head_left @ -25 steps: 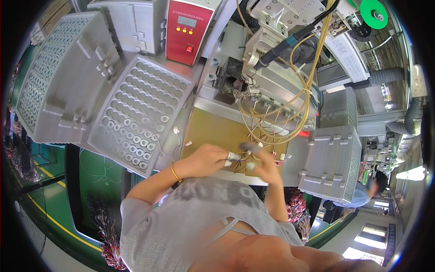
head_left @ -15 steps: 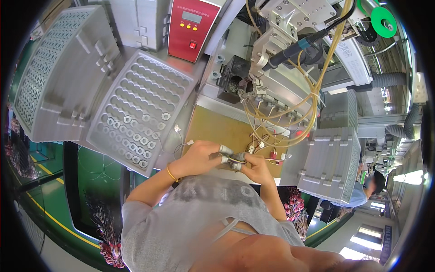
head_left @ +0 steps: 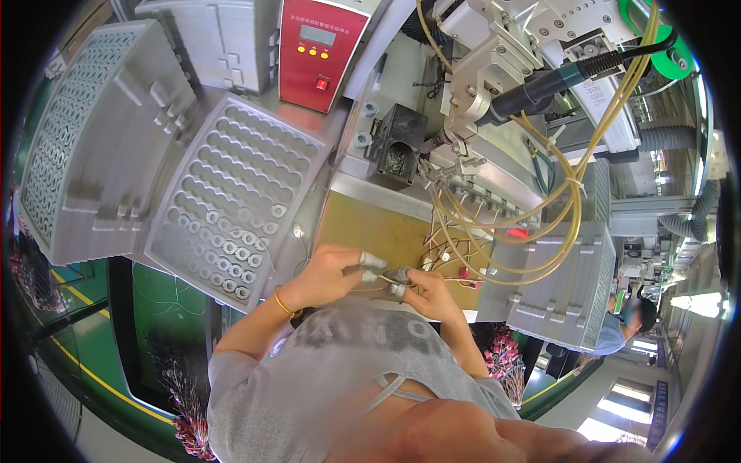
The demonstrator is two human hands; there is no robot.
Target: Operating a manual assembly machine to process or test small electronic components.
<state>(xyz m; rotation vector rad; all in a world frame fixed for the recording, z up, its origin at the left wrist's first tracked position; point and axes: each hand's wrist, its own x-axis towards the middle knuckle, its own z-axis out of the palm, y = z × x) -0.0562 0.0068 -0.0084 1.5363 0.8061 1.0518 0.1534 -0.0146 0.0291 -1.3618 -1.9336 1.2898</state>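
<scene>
Two bare hands meet close in front of the person's grey shirt (head_left: 340, 370), just above the near edge of the brown worktop (head_left: 386, 231). Several fingertips wear pale grey caps. The left hand (head_left: 324, 272), with a thin yellow band (head_left: 282, 302) on its wrist, has its fingers (head_left: 369, 261) pinched shut on a small part with thin wires (head_left: 390, 276). The right hand (head_left: 432, 292) closes its fingers on the same little piece from the other side, so both hands touch it between them. The piece is too small to make out further.

Just beyond the hands, thin wires with red ends (head_left: 455, 266) lie loose on the worktop. To the left, a grey moulded tray (head_left: 231, 201) with rows of round pockets slopes toward the person; its nearer pockets hold small ring-shaped parts, the farther ones look bare. A second grey tray (head_left: 85, 170) stands further left. On the right, a stack of grey trays (head_left: 556, 285) sits beside the worktop.

Farther back, a small black box (head_left: 397, 147) stands on the machine's base, yellow hoses (head_left: 556, 201) loop down from the metal machine head (head_left: 502, 69), and a red control box (head_left: 316, 46) rises at the far side. At the far right, another person in blue (head_left: 625, 320) is seen.
</scene>
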